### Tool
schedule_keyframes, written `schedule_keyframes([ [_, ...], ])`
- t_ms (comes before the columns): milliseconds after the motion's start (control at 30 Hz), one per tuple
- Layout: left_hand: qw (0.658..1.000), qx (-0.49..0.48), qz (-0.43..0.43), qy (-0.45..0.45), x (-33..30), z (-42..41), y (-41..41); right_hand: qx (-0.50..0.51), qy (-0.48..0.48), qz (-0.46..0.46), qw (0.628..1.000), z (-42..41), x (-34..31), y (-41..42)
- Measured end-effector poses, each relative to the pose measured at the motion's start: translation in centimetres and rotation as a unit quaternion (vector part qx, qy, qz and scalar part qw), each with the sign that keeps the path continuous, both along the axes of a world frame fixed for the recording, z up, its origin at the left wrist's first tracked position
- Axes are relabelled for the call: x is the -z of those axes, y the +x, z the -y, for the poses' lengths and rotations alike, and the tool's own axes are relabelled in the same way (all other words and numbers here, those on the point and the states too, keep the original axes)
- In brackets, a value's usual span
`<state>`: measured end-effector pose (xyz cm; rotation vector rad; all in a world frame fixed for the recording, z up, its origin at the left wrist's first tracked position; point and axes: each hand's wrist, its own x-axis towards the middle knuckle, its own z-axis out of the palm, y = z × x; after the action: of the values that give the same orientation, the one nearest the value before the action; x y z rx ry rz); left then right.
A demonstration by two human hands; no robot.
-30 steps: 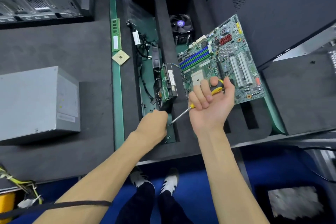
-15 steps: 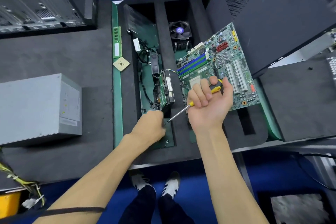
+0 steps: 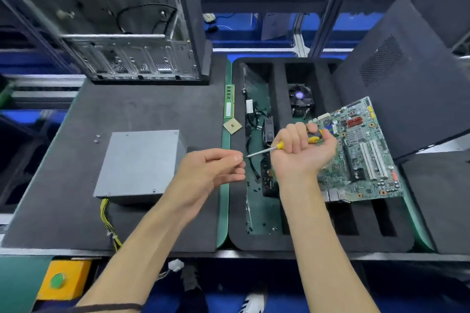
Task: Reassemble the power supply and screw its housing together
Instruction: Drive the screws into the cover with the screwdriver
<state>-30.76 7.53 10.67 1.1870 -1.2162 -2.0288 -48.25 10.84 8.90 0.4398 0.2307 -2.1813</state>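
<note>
Right hand: we saw the right hand (image 3: 304, 151) raised above the foam tray, palm toward the camera, its grip curled tight around the black-and-yellow handle of a screwdriver (image 3: 292, 143).
Screwdriver: its metal shaft ran down and left from the fist, and the tip met the fingertips of the other hand.
Left hand: the left hand (image 3: 211, 173) hovered between the power supply and the tray, its thumb and forefinger pinched together at the screwdriver tip; we could not tell whether a screw sat in that narrow grip.
Power supply: the grey power supply (image 3: 140, 162) lay flat on the dark counter (image 3: 152, 107) left of both hands, its housing closed on the sides we saw, touched by neither hand.
Cables: a bundle of yellow and black cables (image 3: 108, 221) came out of its near edge and ran over the front of the counter.
Loose screws: two small screws (image 3: 96, 138) lay on the counter just beside the unit's far left corner.
Foam tray: the black foam tray (image 3: 254, 241) stood to the right, with small dark screws scattered on the green floor of one slot.
Motherboard: a green motherboard (image 3: 363, 152) rested tilted on the tray behind the right hand.
CPU cooler: a CPU cooler (image 3: 300, 99) with its fan sat in a far slot.
Other parts: a RAM stick (image 3: 229, 104) and a CPU chip (image 3: 232, 126) lay along the green strip between counter and tray.
Computer case: an open computer case (image 3: 122, 33) stood at the far left of the counter.
</note>
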Motion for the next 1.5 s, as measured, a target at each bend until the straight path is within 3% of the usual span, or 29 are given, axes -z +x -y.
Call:
schedule_keyframes([
  [267,0.987,-0.059,0.044,-0.146,-2.1,3.7,5.6,0.017,0.026,-0.038,0.999,4.9,-3.2,6.6],
  [467,0.991,-0.064,-0.003,-0.12,-2.8,7.6,10.0,0.03,0.024,-0.059,0.998,8.7,-4.6,11.1],
  [700,0.967,-0.047,0.038,-0.247,-2.4,10.5,13.6,0.034,0.02,-0.063,0.997,11.5,-4.8,15.2],
  [1333,0.959,-0.05,0.001,-0.277,-0.9,13.3,16.2,0.014,0.006,-0.073,0.997,14.7,-4.2,17.4],
  [1400,0.951,-0.097,0.022,-0.292,0.2,14.4,17.3,0.01,-0.007,-0.1,0.995,15.1,-4.7,17.3],
  [1500,0.931,-0.148,0.159,-0.293,3.1,16.1,19.4,-0.01,-0.016,-0.19,0.982,16.1,-5.6,17.7],
])
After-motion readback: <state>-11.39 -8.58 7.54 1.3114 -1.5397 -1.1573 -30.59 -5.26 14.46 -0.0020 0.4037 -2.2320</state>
